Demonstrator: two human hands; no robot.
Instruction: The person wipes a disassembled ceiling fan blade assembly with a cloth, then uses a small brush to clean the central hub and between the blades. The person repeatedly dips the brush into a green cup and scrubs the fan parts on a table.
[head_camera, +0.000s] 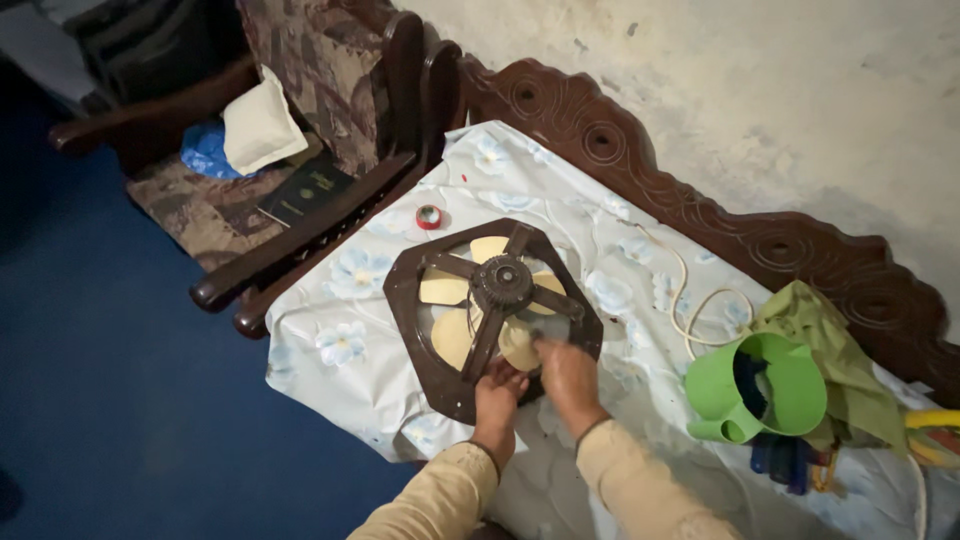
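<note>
Head view: brown exhaust fan (492, 315) lies flat on flowered sheet (350, 340), cream blades under a dark motor hub (502, 283). Left hand (498, 392) grips the frame's near edge; right hand (566, 373) rests on a blade. Red tape roll (429, 217) beyond the fan; green jug (760, 388) to the right.

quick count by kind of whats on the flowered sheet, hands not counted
fan: 1
tape roll: 1
green jug: 1
green cloth: 1
cord: 1
total: 5, leaving out the half-hidden bits beside the jug
</note>
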